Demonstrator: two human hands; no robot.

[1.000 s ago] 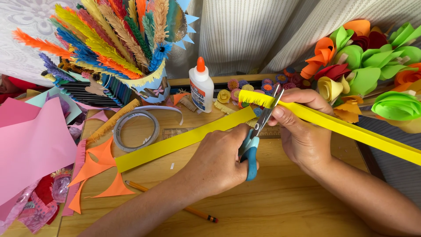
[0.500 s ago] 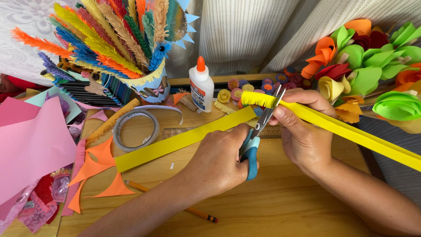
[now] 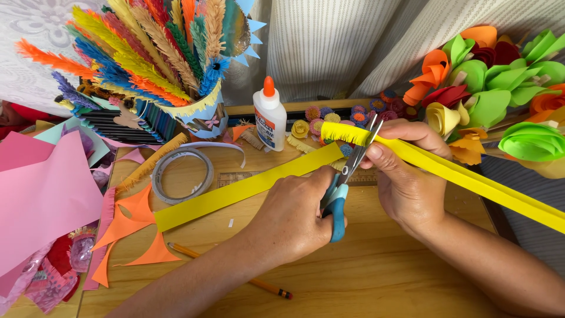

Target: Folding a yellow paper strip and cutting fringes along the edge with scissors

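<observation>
Yellow paper strip (image 3: 247, 189), folded and fringed at its cut end; scissors (image 3: 341, 197) with blue and pale blue handles, grey metal blades. White glue bottle (image 3: 269, 118) with orange cap, pink paper sheet (image 3: 44, 197), orange paper cut-outs (image 3: 132, 229), orange-yellow pencil (image 3: 229, 272) with dark tip, all on light wood-grain counter (image 3: 365, 277). Paper feathers (image 3: 135, 53) in orange, yellow, blue, purple, red and green; paper flowers (image 3: 500, 76) in green, orange, yellow and dark red; white curtain (image 3: 335, 47) with fine vertical stripes.
</observation>
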